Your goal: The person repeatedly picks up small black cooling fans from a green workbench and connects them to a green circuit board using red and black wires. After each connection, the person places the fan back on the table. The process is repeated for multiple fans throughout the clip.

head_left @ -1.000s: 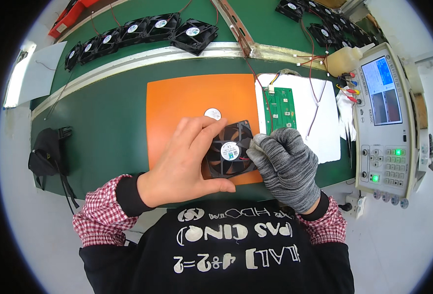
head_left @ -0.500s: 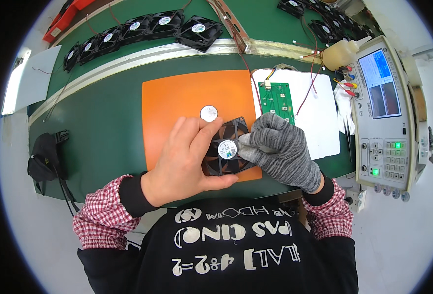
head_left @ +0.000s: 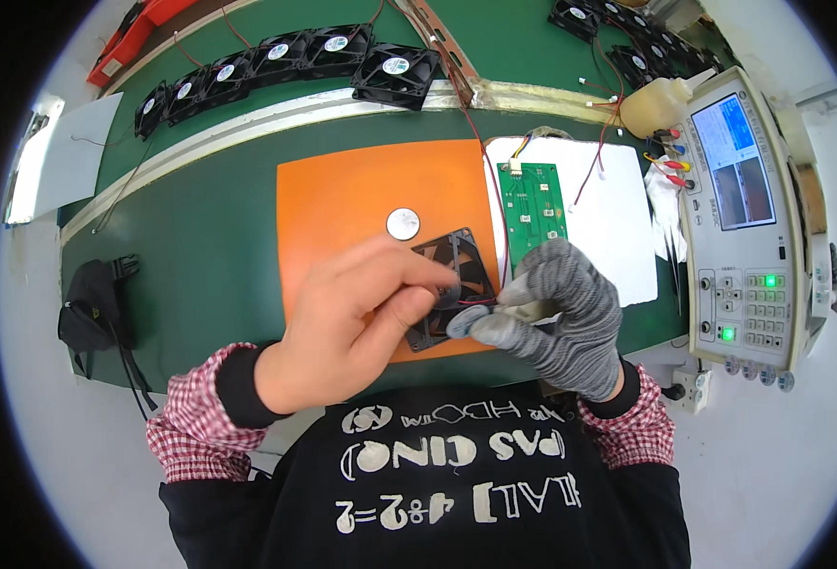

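A square black cooling fan [head_left: 471, 258] lies tilted on the orange mat [head_left: 333, 194], between my hands. My bare left hand [head_left: 352, 308] reaches over it from the left. Thumb and forefinger are pinched close together above the hub; what is between them, if anything, is blurred. My right hand [head_left: 556, 318], in a grey striped glove, is closed at the fan's lower right side. A small grey round piece [head_left: 463, 321] shows at its thumb tip; whether it is a label I cannot tell. Thin red wire runs over the fan toward the gloved fingertips.
A pale round disc [head_left: 402, 224] lies on the mat. Right of it, a green circuit board [head_left: 532, 204] rests on a white board [head_left: 618, 256], beside a test instrument [head_left: 746, 228] and bottle [head_left: 655, 106]. Several fans [head_left: 395, 76] stand behind a raised strip; a black pouch [head_left: 96, 303] lies left.
My right hand has drawn back from the hub, down and right. The white round label no longer shows on the hub. My left hand has left the fan's edge and its fingers now meet above the middle.
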Demonstrator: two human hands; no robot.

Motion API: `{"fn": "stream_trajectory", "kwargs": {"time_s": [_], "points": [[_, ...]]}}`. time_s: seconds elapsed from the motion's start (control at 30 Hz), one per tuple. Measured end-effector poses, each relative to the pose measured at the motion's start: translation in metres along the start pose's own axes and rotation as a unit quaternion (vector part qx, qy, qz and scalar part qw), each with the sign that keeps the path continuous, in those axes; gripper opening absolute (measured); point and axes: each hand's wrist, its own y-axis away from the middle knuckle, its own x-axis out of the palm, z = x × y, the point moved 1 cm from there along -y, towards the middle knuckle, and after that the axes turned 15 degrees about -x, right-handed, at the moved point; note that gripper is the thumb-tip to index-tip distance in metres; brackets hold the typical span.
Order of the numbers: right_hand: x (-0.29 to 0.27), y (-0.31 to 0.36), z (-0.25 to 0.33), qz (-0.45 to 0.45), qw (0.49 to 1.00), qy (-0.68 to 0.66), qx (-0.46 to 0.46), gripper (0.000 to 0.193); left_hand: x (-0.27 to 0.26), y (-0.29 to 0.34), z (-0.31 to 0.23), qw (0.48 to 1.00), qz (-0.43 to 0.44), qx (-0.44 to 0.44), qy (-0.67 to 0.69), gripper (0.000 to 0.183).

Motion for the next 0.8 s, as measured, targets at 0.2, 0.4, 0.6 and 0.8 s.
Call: {"fn": "stream_trajectory", "kwargs": {"time_s": [0.2,0.4,0.6,0.8], "points": [[0.008,0.001,0.004,0.027,0.993,0.111,-0.043,0.036,0.010,-0.003,-0.006,0.938,0.104,-0.230,0.239,0.014],[0.010,0.016,0.003,0.035,0.992,0.123,-0.026,0.036,0.004,-0.022,0.009,0.994,-0.052,-0.017,-0.090,0.017],[0.021,0.019,0.002,0.068,0.991,0.098,-0.055,0.034,0.003,-0.045,0.011,0.990,0.028,-0.088,-0.107,0.031],[0.022,0.021,0.000,0.086,0.991,0.101,-0.030,0.033,-0.004,-0.058,0.002,0.969,0.132,-0.195,-0.080,0.034]]}}
